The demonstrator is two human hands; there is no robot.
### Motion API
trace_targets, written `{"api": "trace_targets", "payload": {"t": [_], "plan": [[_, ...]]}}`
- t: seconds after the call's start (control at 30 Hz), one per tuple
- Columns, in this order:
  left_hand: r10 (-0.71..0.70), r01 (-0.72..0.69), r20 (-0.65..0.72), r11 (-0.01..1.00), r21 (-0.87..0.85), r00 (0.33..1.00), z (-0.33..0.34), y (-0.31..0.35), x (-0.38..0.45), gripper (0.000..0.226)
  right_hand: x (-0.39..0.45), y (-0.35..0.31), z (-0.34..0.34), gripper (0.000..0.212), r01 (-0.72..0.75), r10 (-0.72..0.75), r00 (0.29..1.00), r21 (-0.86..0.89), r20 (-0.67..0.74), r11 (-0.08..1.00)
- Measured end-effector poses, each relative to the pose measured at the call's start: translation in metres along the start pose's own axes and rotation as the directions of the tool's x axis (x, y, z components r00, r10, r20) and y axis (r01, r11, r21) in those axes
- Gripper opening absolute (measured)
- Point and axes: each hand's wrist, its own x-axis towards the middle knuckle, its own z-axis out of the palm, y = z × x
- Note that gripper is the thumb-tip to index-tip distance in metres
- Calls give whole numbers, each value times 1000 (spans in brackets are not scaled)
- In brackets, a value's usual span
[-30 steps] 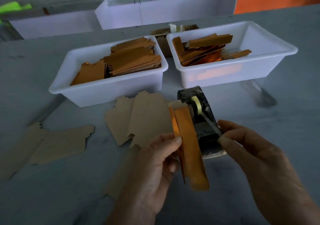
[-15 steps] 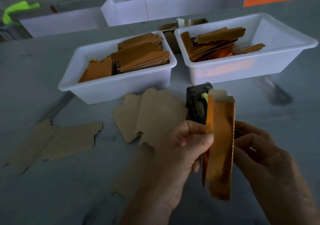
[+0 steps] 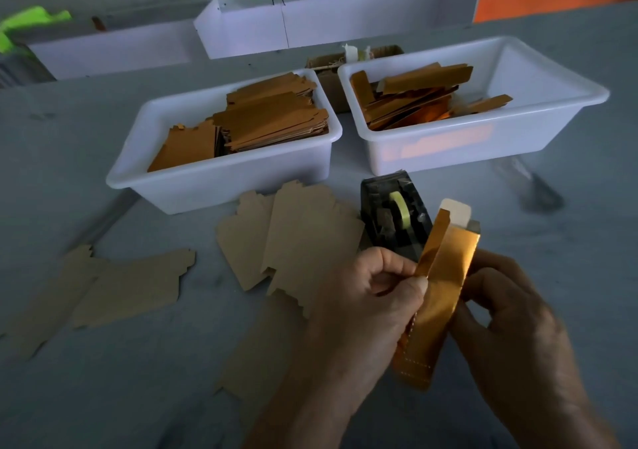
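dim, bluish | edges bowed (wide lens) | foreground perhaps slightly soft

Side by side on the grey worktop (image 3: 138,379): left white tub (image 3: 221,189) stacked with flat gold blanks (image 3: 269,120), right white tub (image 3: 518,138) holding folded gold pieces (image 3: 414,100). In front, brown cardboard cutouts (image 3: 303,238) lying flat, black tape dispenser (image 3: 390,214) just beside.

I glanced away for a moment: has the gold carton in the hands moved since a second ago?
Yes. The gold carton has shifted right: it covered the left edge of the tape dispenser, now it overlaps its right edge.
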Motion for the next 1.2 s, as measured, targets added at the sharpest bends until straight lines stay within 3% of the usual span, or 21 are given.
{"api": "trace_targets", "payload": {"t": [0.07,0.13,0.17,0.23,0.37,0.5,0.8,0.97,1.2], "plan": [[-7,7,-10,1000,-1,1000,1,0,0,8,4,4,-7,23,-27,31,999,97,-35,995],[-29,28,-15,999,-36,999,2,1,1,5,7,10,-19,13,-21,30,999,259,-29,966],[-36,35,-18,998,-47,999,2,1,2,4,7,9,-27,23,-12,19,1000,296,-20,955],[-37,36,-15,998,-60,999,2,2,3,3,6,11,-40,47,53,-72,996,309,48,950],[-26,25,-6,994,-106,1000,4,5,2,7,7,-8,-48,44,132,-212,952,327,222,936],[-15,12,-36,996,-86,999,3,5,-4,6,10,-19,-42,17,184,-282,917,326,282,927],[-66,60,-55,993,-97,996,2,1,-6,4,12,-31,-35,16,285,-332,898,191,290,939],[-107,97,-80,988,-118,991,0,0,-6,2,14,-29,-33,53,181,-257,904,238,343,954],[-95,93,-9,983,-159,995,-1,2,-6,4,14,-30,-31,61,167,-205,924,142,322,976]]}}
